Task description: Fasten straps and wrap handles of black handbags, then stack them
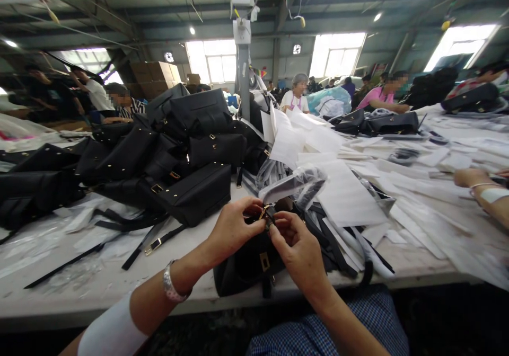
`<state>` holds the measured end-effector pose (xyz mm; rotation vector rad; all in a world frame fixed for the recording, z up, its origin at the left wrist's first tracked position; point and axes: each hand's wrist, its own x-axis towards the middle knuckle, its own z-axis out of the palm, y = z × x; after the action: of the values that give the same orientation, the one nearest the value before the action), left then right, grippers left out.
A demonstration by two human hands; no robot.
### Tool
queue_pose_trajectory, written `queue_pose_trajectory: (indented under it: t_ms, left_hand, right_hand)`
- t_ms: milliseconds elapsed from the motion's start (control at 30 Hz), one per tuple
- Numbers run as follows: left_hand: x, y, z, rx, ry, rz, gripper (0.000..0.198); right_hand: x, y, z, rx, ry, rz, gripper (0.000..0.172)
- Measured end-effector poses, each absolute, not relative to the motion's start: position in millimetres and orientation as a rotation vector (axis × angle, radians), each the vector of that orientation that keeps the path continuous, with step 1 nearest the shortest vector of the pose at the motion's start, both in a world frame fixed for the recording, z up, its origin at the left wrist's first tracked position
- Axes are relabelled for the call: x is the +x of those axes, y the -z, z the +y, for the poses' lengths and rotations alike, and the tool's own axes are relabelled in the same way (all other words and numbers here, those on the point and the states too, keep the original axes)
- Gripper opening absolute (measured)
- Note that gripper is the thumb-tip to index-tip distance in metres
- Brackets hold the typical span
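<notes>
A black handbag (pixel 246 263) lies at the near edge of the white worktable (pixel 59 271), right in front of me. Above it, my left hand (pixel 234 226) and my right hand (pixel 296 247) meet with fingers pinched. Between the fingertips sits a small gold clasp on a black strap (pixel 266 213). My left wrist wears a silver watch (pixel 170 287). A clear plastic sleeve with another strap (pixel 296 184) rests just beyond my hands.
A heap of finished black handbags (pixel 175 149) fills the left of the table, with loose black straps (pixel 147 242) in front. White paper sheets (pixel 345 186) cover the right side. Another person's forearm (pixel 485 192) rests at the right edge. Several workers sit at the far end.
</notes>
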<state>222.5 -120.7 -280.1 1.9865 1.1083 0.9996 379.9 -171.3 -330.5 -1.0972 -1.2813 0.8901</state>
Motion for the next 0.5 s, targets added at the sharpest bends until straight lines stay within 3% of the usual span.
queue_pose_trajectory:
  t_ms: [200, 500]
  left_hand:
    - [221, 281, -122, 1.93, -1.027, 1.107, 0.014]
    - [220, 292, -124, 1.847, -1.032, 1.176, 0.019]
  right_hand:
    - [376, 333, -171, -1.024, -0.891, -1.171, 0.028]
    - [370, 334, -165, -0.982, -0.872, -1.11, 0.019]
